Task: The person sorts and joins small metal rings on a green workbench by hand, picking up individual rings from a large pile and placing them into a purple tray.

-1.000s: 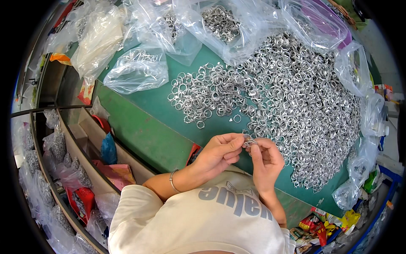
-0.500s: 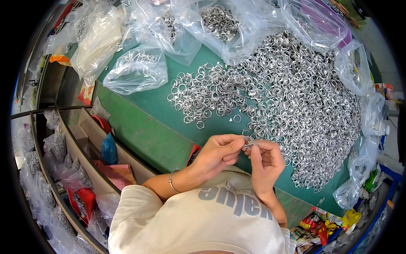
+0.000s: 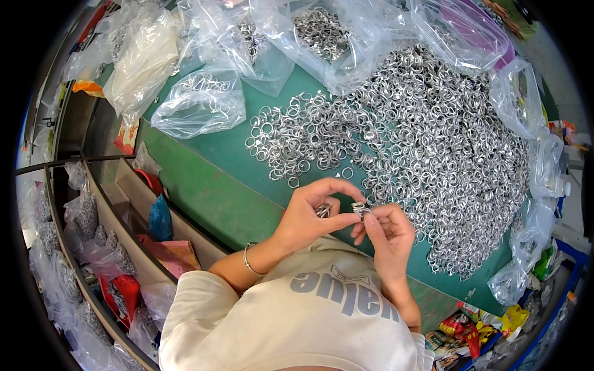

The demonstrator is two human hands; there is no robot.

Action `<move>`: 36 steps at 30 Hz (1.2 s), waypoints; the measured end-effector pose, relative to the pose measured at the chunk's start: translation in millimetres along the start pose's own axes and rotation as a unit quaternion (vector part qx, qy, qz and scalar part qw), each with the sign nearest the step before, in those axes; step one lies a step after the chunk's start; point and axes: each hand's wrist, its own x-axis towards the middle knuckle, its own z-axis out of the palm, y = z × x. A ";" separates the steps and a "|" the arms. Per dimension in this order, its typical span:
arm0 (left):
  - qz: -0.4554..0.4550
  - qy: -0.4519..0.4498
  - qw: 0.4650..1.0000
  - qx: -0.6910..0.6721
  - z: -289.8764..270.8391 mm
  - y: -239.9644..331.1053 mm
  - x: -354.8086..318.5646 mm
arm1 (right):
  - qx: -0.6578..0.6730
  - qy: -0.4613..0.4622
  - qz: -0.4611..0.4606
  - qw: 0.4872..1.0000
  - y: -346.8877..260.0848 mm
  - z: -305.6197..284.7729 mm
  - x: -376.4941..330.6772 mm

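Note:
Silver metal rings (image 3: 359, 209) are pinched between the thumb and fingers of my right hand (image 3: 391, 234), just in front of the table's near edge. My left hand (image 3: 303, 216) curls around a few more rings (image 3: 323, 211) in its palm. Its index finger arches over the right hand's rings, and its thumb tip touches or almost touches them. Beyond my hands lies a loose cluster of rings (image 3: 309, 133), which runs into a much larger heap of rings (image 3: 458, 154) on the right. One single ring (image 3: 347, 173) lies at the cluster's near side.
The green table (image 3: 216, 179) stretches under the heaps. Clear plastic bags (image 3: 201, 102) line its far side, some with rings inside. To the left stands a divided drawer unit (image 3: 204, 247) with bags and a blue pouch (image 3: 159, 217). Coloured packets (image 3: 461, 328) lie at the lower right.
My left index finger has lifted and spread away from the thumb, showing rings in the left palm. The right hand keeps its pinch, with the rings now standing more upright.

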 end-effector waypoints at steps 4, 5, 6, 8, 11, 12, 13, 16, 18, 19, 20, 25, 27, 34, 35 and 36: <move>0.001 0.026 0.999 -0.030 7.0 2.2 -0.2 | 0.014 0.001 0.033 0.999 1.9 -5.7 3.2; 0.026 0.025 0.999 -0.028 6.7 -6.5 -1.0 | 0.050 -0.005 0.060 0.997 0.3 -6.6 4.5; 0.050 0.025 0.998 -0.026 6.6 -11.4 -2.3 | 0.086 -0.011 0.086 0.992 -2.5 -7.1 5.9; -0.051 0.041 0.996 -0.068 6.8 -12.5 -5.2 | 0.091 -0.008 0.090 0.992 -3.1 -6.0 6.2; -0.097 0.064 0.988 -0.106 10.2 -9.2 -5.9 | 0.024 0.019 0.049 0.998 -3.3 0.1 5.2; -0.095 0.073 0.986 -0.115 11.2 -8.0 -5.9 | 0.020 0.028 0.055 0.998 -8.0 2.1 5.3; -0.095 0.080 0.985 -0.117 11.5 -7.2 -6.0 | 0.016 0.036 0.061 0.997 -11.2 3.4 5.2; -0.092 0.089 0.984 -0.125 10.2 -6.3 -5.9 | -0.072 0.017 0.024 0.997 -12.5 5.0 1.1; -0.086 0.077 0.985 -0.130 7.8 -6.9 -6.1 | -0.104 0.022 0.008 0.994 -10.0 3.7 0.2; -0.086 0.075 0.985 -0.130 7.7 -8.0 -6.3 | -0.120 0.025 0.000 0.992 -8.7 3.2 -0.1; -0.085 0.074 0.985 -0.130 7.6 -9.8 -6.7 | -0.130 0.028 -0.011 0.991 -7.5 3.2 -0.1; -0.080 0.104 0.985 -0.115 15.8 -9.2 -6.0 | -0.203 0.030 -0.068 0.976 -6.7 1.7 0.6; -0.051 0.125 0.989 -0.068 19.6 -7.3 -4.6 | -0.116 0.003 -0.021 0.993 -9.6 -5.9 0.8; -0.128 0.092 0.958 -0.238 2.9 -16.3 -1.8 | -0.247 0.069 -0.017 0.966 -8.2 -22.6 21.4; -0.140 0.089 0.951 -0.259 0.6 -18.8 -0.1 | -0.306 0.079 -0.015 0.949 -1.7 -27.0 27.1; -0.151 0.086 0.944 -0.281 -0.3 -20.1 0.9 | -0.341 0.087 0.011 0.936 0.8 -27.2 31.7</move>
